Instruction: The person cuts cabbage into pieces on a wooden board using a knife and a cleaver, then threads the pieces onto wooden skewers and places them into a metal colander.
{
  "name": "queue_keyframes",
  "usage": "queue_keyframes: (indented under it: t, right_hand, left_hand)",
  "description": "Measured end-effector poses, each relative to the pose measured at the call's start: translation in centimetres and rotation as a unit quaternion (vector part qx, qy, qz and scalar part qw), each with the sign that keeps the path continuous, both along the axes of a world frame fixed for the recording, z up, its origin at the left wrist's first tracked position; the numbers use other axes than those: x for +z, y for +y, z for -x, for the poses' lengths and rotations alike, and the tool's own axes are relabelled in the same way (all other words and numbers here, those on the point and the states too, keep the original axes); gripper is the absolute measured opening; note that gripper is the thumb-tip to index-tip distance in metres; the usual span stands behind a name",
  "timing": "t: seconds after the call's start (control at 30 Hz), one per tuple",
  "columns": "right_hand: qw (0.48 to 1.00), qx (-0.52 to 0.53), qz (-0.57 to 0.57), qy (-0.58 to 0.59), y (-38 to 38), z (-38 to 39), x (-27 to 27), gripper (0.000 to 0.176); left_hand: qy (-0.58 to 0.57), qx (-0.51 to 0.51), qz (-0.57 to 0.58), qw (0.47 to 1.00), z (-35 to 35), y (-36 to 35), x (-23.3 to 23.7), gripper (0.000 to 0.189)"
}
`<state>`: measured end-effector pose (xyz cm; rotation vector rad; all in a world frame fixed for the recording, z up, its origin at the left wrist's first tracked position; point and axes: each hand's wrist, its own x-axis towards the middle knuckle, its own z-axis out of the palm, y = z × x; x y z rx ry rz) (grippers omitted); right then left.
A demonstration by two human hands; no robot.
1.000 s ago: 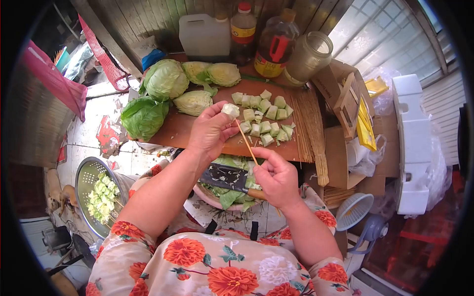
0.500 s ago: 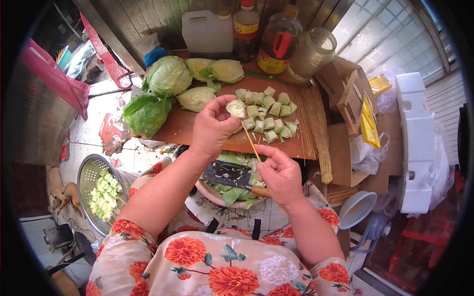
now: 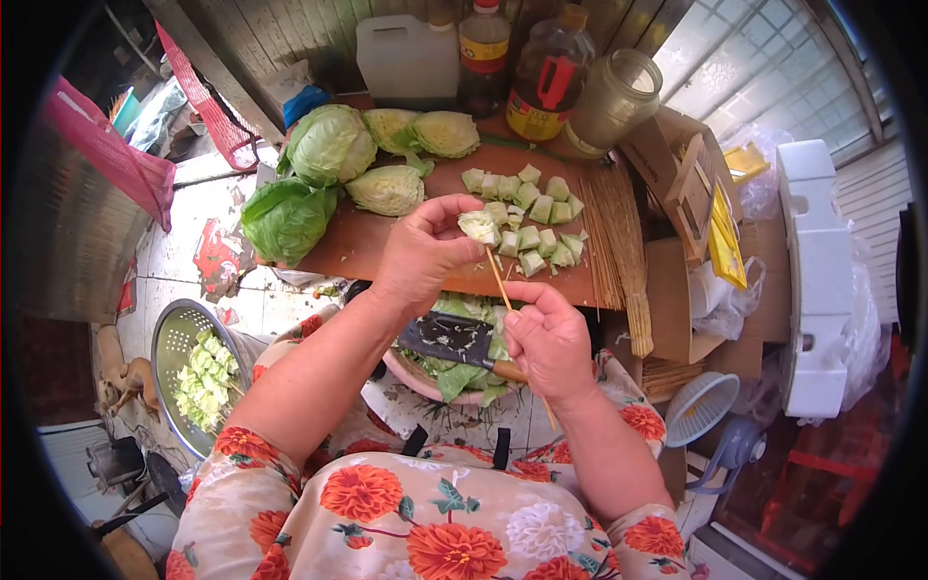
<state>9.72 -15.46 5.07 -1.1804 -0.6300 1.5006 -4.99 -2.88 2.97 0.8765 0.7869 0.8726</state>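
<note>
Between thumb and fingers, my left hand (image 3: 430,249) pinches a chunk of cabbage (image 3: 478,227) above the front of the brown board (image 3: 362,242). A thin wooden skewer (image 3: 497,274) runs from the underside of that chunk down through my right hand (image 3: 549,338), which is closed round it; its lower end shows below the palm. Cut cabbage cubes (image 3: 546,208) lie on the board just beyond the hands. Below them, a cleaver (image 3: 449,340) with a wooden handle rests across a basin (image 3: 411,375) of cabbage leaves.
Whole cabbages (image 3: 331,147) and cut halves (image 3: 387,191) sit at the board's left. A bundle of skewers (image 3: 611,237) lies at its right end. Bottles (image 3: 549,77) and a glass jar (image 3: 614,101) stand behind. A colander (image 3: 174,333) with skewered cabbage is at lower left.
Both hands have shifted slightly; the left hand and its cabbage chunk moved right and down. More of the skewer's lower end now shows beneath my right hand.
</note>
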Motion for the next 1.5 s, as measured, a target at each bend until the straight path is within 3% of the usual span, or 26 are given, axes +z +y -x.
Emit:
queue_keyframes:
  t: [0.33,0.47,0.57,0.73,0.83,0.9,0.93,1.17,1.23,1.27,1.3,1.37,1.5]
  right_hand:
    - [0.995,-0.045,0.055,0.063,0.8,0.2,-0.5,0.030]
    - [0.996,-0.028,0.081,0.037,1.2,-0.3,-0.1,0.027]
    - [0.991,0.053,0.122,0.032,0.4,-0.5,-0.5,0.022]
    - [0.996,0.046,0.051,-0.059,0.2,-0.4,-1.7,0.016]
    - [0.997,0.034,0.041,-0.052,0.0,-0.1,-1.5,0.017]
    - [0.997,0.015,0.044,-0.053,0.9,-0.3,-1.7,0.017]
    - [0.997,-0.001,0.046,-0.057,1.4,-0.4,-1.8,0.017]
    - [0.998,0.029,0.029,-0.048,2.8,-1.3,-1.6,0.019]
    - [0.997,0.021,0.031,-0.068,3.1,-1.7,-0.5,0.019]
    - [0.996,0.013,0.038,-0.082,3.0,-1.9,0.0,0.019]
    - [0.996,0.012,0.038,-0.081,2.8,-2.0,-0.1,0.019]
    - [0.995,0.005,0.043,-0.090,2.4,-2.2,-0.4,0.020]
    - [0.995,0.012,0.025,-0.093,2.2,-2.4,-0.6,0.020]
  left_hand:
    - [0.012,-0.051,0.026,0.998,-1.1,-2.1,-0.8,0.043]
    - [0.058,-0.002,0.001,0.998,-0.9,-0.7,-1.6,0.046]
    - [0.060,0.085,-0.013,0.995,0.3,1.7,-1.9,0.045]
    - [0.110,0.048,-0.013,0.993,1.0,2.1,-1.3,0.040]
    - [0.115,0.016,-0.014,0.993,0.9,1.7,-0.9,0.038]
    - [0.047,-0.104,0.058,0.992,0.0,-0.9,-0.4,0.038]
    - [0.073,-0.057,0.018,0.996,-0.7,-1.9,-1.1,0.040]
    - [0.060,-0.088,0.003,0.994,0.4,1.0,-1.6,0.028]
    - [0.112,0.028,0.034,0.993,0.5,2.7,-1.6,0.017]
    - [0.173,0.072,0.015,0.982,0.9,3.5,-2.2,0.020]
    - [0.174,0.072,0.015,0.982,1.4,4.0,-2.9,0.020]
    - [0.374,0.006,-0.027,0.927,2.2,4.7,-4.5,0.023]
    - [0.451,-0.075,0.048,0.888,1.5,4.7,-6.4,0.025]
